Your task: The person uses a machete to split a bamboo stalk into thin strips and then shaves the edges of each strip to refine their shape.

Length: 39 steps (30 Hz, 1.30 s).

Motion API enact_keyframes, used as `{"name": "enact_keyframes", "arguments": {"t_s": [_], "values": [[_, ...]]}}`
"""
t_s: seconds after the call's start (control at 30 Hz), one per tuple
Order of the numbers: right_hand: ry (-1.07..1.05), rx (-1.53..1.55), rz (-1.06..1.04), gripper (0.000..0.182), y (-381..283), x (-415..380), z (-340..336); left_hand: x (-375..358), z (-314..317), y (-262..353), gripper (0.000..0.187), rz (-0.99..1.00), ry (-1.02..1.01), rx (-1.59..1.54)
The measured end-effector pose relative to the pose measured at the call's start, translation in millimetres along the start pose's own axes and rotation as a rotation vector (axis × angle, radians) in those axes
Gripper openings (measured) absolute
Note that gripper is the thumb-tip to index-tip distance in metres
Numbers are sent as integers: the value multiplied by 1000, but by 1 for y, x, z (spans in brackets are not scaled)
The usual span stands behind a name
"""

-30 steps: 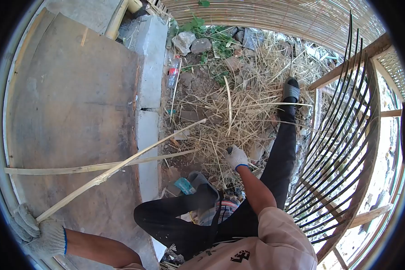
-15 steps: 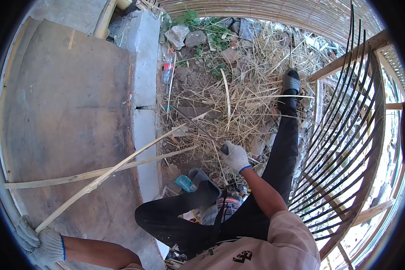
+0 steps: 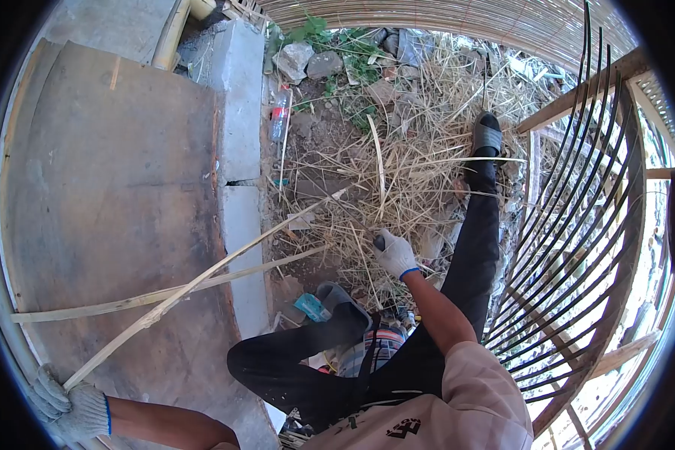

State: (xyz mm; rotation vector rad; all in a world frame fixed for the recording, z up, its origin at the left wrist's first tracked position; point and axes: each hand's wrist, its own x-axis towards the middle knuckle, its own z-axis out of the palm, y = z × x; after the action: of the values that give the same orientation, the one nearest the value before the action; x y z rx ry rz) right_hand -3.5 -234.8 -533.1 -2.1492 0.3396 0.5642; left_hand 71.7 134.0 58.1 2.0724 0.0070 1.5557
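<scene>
- I see the left hand [image 3: 71,407] at my lower left, gloved, fingers folded around the near end of a strip [image 3: 154,316]; the glove hides that end, and the dark lens edge swallows part of the view beside it.
- The strip slants over the board [image 3: 120,172] and ledge [image 3: 241,135], its far end above the straw [image 3: 427,184]; I can't tell whether that tip touches down.
- It crosses a second strip [image 3: 90,308], whose far end blends into the straw.
- The right hand [image 3: 395,253], also gloved, is closed in a fist on a dark handle [image 3: 379,242], only its end poking out; anything beyond I can't pick out against the straw.
- A bent leg and the shirt block my view of the ground below them.
- On my right, the rack [image 3: 627,255] of dark bars runs into glare, washing out what's behind.
</scene>
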Motion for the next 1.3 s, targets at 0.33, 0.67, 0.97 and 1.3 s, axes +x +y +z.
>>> {"name": "enact_keyframes", "arguments": {"t_s": [0.33, 0.67, 0.97, 1.3], "values": [[78, -19, -134, 29, 26, -13, 12, 5, -6, -14, 29, -323, -538, -1274], [-15, -55, 220, 33, 26, -6, 3, -14, 28, -1, 41, -285, -282, -1061], [37, -70, 199, 38, 15, -110, 8, -52, 40, 57, 49, -407, -143, -1042], [211, 128, -18, 42, -72, -239, -27, -90, 16, 94, 62, -449, -177, -1201]]}}
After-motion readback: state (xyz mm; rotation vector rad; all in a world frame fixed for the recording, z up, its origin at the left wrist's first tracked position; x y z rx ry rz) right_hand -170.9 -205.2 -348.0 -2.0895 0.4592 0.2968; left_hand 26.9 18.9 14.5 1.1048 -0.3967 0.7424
